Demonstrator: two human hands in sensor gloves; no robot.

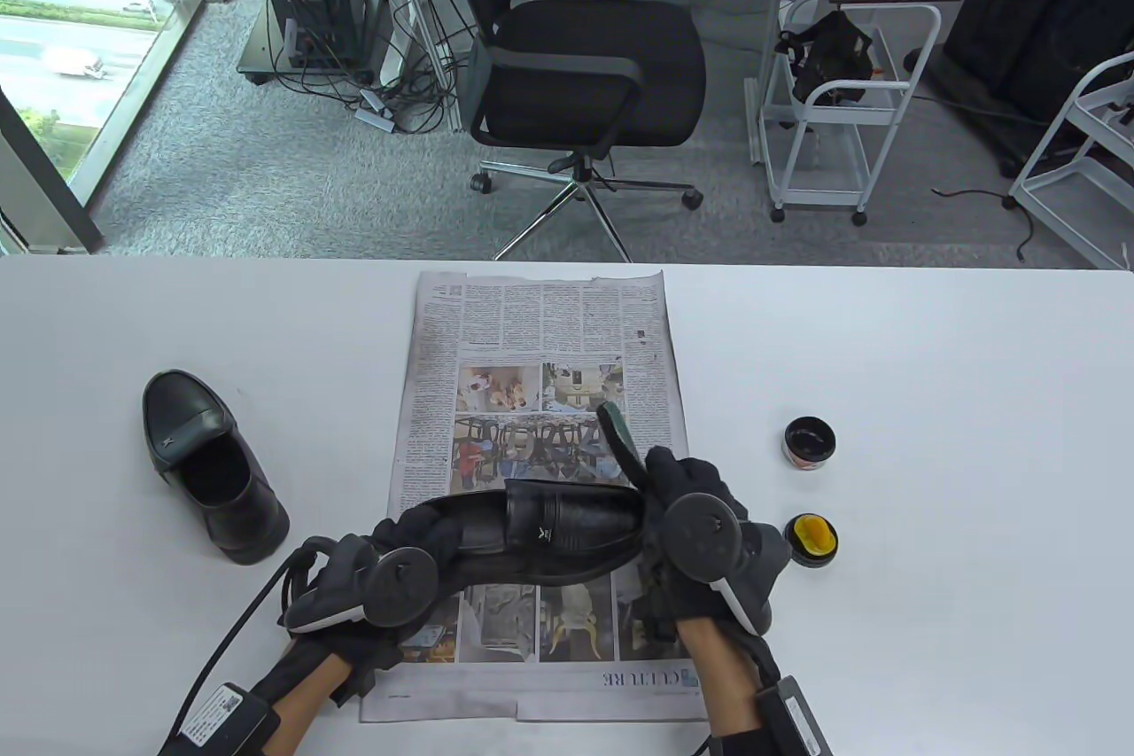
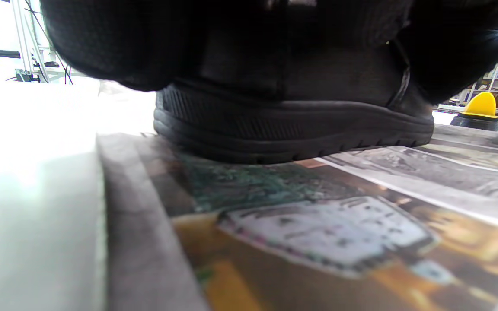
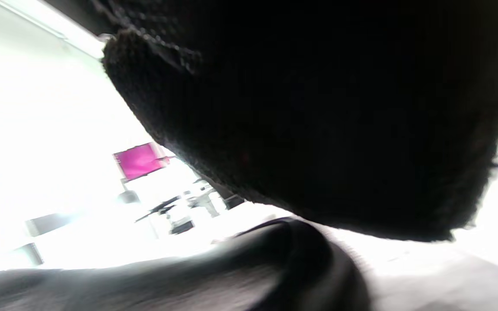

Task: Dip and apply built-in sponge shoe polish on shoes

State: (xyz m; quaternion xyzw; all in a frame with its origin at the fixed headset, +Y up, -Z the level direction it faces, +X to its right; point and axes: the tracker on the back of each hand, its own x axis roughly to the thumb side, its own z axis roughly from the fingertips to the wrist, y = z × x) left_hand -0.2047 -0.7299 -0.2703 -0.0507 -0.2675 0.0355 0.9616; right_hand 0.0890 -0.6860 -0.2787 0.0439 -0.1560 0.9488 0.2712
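A black loafer (image 1: 554, 526) lies sideways across the newspaper (image 1: 540, 331), its sole on the paper in the left wrist view (image 2: 292, 129). My left hand (image 1: 416, 530) grips its heel end. At the toe end, my right hand (image 1: 660, 481) pinches a flat dark green strip (image 1: 617, 437) that sticks up and away from the shoe. The right wrist view shows mostly dark glove, with the shoe (image 3: 188, 280) below. The open tin of black polish (image 1: 810, 441) and the lid with a yellow sponge holder (image 1: 813, 539) (image 2: 482, 106) stand to the right of the paper.
A second black loafer (image 1: 213, 472) stands upright on the white table (image 1: 930, 366), left of the paper. Glove cables trail off the near edge by both wrists. An office chair (image 1: 585, 74) and white carts (image 1: 833, 100) stand beyond the far edge.
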